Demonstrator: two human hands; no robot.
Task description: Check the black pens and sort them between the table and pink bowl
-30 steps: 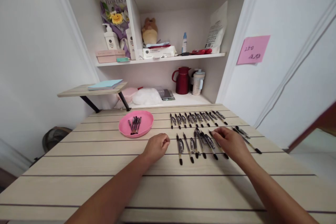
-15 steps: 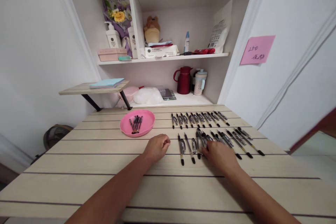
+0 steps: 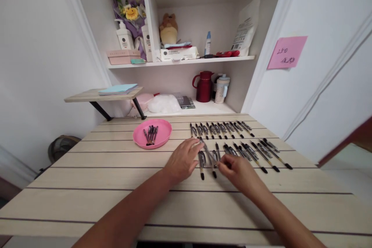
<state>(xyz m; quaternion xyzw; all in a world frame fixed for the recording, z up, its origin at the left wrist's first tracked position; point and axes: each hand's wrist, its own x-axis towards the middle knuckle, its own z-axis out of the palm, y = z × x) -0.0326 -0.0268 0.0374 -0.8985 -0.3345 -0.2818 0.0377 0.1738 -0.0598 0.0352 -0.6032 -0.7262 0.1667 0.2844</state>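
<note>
My right hand (image 3: pixel 240 172) has its fingers closed on a pen (image 3: pixel 207 150), which slants up and to the left above the table. My left hand (image 3: pixel 184 159) is beside the pen's upper end, its thumb and fingers apart; whether a fingertip touches the pen I cannot tell. Under and around the hands lies a front row of clear pens with black ends (image 3: pixel 255 157), their loose caps or short parts beside them. Behind it runs a second row of similar pens (image 3: pixel 219 130). My hands partly hide the left end of the front row.
A pink plate (image 3: pixel 138 139) holding several black pen parts (image 3: pixel 151 135) stands left of the rows. Beyond it a small raised shelf (image 3: pixel 84 97) carries blue paper (image 3: pixel 117 89). At the back, a cabinet shelf holds a red jug (image 3: pixel 204 87) and a pale cup (image 3: pixel 222 89).
My right hand has moved slightly left and lifted a pen out of the front row into a slant. My left hand has come rightward to the pen and its fingers have opened.
</note>
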